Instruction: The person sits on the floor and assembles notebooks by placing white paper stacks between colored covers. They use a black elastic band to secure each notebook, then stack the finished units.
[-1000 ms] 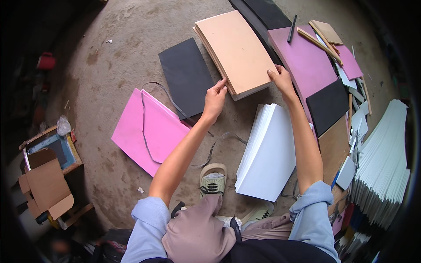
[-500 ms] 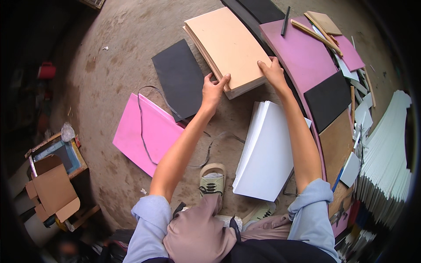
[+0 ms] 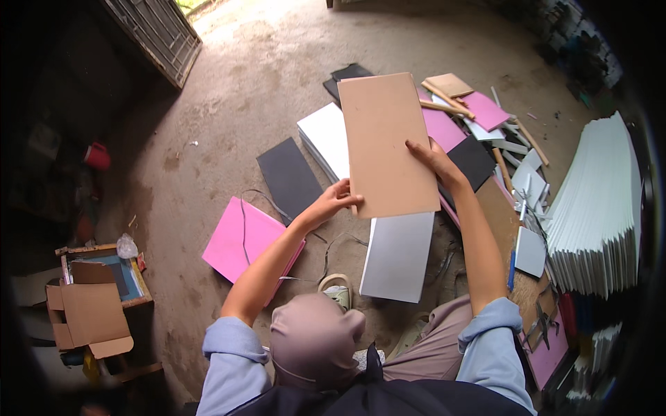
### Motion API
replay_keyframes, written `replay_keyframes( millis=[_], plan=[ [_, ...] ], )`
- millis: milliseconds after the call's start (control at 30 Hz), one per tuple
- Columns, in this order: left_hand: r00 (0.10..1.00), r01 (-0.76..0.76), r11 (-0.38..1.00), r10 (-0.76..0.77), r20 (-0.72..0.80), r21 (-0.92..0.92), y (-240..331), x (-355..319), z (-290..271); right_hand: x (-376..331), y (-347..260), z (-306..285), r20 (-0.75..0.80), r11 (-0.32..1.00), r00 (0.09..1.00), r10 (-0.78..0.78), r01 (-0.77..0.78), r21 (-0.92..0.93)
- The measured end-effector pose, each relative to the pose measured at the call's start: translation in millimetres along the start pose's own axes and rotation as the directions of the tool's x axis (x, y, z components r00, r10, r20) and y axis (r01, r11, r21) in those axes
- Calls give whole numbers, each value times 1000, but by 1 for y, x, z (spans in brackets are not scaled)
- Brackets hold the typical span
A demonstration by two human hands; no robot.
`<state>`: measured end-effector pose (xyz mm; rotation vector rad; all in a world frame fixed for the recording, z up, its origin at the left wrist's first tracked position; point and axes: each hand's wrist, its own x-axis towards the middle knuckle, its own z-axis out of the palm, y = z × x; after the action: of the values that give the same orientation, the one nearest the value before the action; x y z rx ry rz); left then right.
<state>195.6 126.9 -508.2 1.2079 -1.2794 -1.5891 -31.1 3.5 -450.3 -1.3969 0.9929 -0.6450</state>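
Observation:
Both my hands hold up a tan cardboard sheet [image 3: 381,118]; a sliver of a second edge shows along its top, so I cannot tell whether it is one sheet or more. My left hand [image 3: 333,201] pinches its lower left corner, thumb in front. Along the right edge, my right hand [image 3: 440,166] grips with the thumb on the face and the fingers hidden behind. Partly covered by the sheet, a white paper stack [image 3: 324,135] lies on the floor behind it. Closer to me sits another white stack [image 3: 397,260].
Left of the stacks lie a dark grey board [image 3: 288,173] and pink sheets [image 3: 243,236] with a black strap [image 3: 244,232] across them. Wooden sticks [image 3: 447,104] and scraps clutter the right, beside a tall pile of white sheets [image 3: 596,208]. An opened carton [image 3: 94,308] stands far left.
The tan cardboard has come up off the stack in both hands, uncovering white paper beneath. The view has shifted, now showing a doorway at the top left.

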Motion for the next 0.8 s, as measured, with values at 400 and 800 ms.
replay_keyframes(
  millis=[400,800],
  plan=[
    [847,-18,197,-517,120,980,35,-3,50,-138,7,45,-384,462,900,-207,-256,-849],
    [947,242,683,-12,-321,689,-46,5,34,-154,35,43,-379,673,887,-266,-111,-731]
  ],
)
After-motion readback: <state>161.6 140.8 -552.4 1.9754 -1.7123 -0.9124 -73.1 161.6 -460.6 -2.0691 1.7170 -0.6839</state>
